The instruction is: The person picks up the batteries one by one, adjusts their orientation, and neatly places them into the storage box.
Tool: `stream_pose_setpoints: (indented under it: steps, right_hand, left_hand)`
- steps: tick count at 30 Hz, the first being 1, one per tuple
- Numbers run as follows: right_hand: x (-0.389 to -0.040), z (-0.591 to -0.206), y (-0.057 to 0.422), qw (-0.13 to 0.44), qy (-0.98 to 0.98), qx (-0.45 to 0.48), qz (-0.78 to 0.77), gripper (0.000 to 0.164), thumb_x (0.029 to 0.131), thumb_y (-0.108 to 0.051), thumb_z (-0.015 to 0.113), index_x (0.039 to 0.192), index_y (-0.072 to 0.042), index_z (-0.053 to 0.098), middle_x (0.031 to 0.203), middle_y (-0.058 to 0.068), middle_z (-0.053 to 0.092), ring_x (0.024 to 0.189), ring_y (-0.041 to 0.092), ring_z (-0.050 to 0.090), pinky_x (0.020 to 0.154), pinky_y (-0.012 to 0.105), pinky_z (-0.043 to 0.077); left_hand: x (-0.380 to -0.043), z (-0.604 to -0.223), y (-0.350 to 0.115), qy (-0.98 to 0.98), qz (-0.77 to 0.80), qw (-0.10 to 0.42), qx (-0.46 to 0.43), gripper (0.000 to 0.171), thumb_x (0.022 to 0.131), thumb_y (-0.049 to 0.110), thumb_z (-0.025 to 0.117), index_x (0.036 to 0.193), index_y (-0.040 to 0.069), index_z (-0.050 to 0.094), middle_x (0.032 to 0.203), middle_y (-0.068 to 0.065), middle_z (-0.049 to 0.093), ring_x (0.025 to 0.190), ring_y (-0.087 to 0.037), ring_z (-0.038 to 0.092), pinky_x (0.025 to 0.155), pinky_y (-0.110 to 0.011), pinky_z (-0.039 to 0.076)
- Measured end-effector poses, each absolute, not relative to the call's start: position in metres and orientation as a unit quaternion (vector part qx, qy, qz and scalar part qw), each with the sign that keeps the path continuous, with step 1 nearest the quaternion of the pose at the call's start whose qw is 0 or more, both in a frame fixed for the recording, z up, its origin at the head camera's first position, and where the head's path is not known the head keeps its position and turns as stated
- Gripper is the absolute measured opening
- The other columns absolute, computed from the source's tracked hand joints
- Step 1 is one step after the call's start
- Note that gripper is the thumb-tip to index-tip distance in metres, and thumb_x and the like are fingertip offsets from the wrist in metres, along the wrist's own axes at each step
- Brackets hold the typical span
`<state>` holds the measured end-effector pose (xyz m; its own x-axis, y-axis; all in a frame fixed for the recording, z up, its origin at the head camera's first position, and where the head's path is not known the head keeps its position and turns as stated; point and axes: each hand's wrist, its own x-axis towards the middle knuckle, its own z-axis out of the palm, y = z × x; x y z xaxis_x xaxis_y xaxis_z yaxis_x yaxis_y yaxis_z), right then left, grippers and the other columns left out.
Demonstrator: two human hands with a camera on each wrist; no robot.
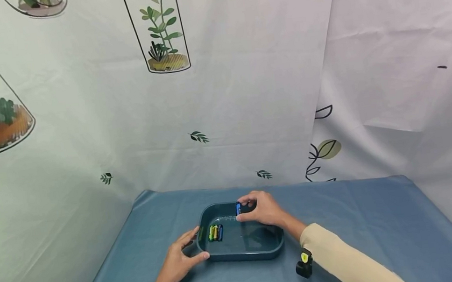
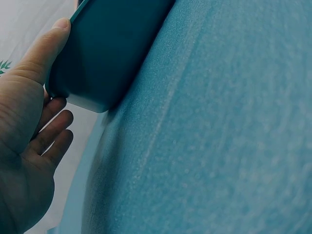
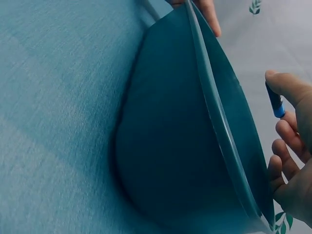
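Observation:
A dark teal tray (image 1: 244,255) with raised sides and rounded corners stands on the table. Inside, at its left, a short row of small batteries (image 1: 215,233) in green, gold and blue lies side by side. My right hand (image 1: 265,209) is over the tray's far right part, pinching a dark battery with a blue end (image 3: 275,101) between thumb and forefinger. At the tray's left side, my left hand (image 1: 178,259) touches it with thumb and fingers spread apart. In the left wrist view, the left thumb (image 2: 48,48) lies against the rim, the other fingers loosely bent below.
A blue cloth (image 1: 346,220) covers the table around the tray. Behind it hangs a pale curtain (image 1: 230,103) printed with plants and leaves. A small black device (image 1: 304,265) hangs at my right wrist.

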<state>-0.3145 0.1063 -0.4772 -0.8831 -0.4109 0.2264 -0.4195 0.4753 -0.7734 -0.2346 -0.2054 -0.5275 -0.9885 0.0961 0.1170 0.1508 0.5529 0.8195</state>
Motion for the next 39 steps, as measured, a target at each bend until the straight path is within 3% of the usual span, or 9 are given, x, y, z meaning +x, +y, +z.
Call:
stream_pose_setpoints:
  steps: [17,39]
  right_hand:
    - [-0.314,-0.488,0.087,-0.007,-0.857,0.228,0.462,0.047,0.084,-0.033,0.087,0.123,-0.011,0.074,0.109,-0.001,0.068,0.092,0.014,0.058,0.076,0.031,0.051]
    - [-0.312,-0.505,0.066,-0.006,-0.862,0.221,0.456,0.045,0.081,-0.034,0.089,0.119,-0.013,0.076,0.106,-0.001,0.068,0.082,0.009,0.056,0.069,0.027,0.049]
  left_hand:
    - [-0.236,-0.528,-0.204,-0.884,-0.462,0.038,-0.064,0.083,0.075,0.036,0.092,0.147,0.014,0.057,0.147,-0.014,0.056,0.130,-0.033,0.056,0.107,-0.059,0.045]
    - [-0.236,-0.530,-0.205,-0.881,-0.468,0.035,-0.065,0.081,0.076,0.035,0.092,0.147,0.017,0.058,0.146,-0.012,0.057,0.131,-0.032,0.056,0.107,-0.058,0.045]
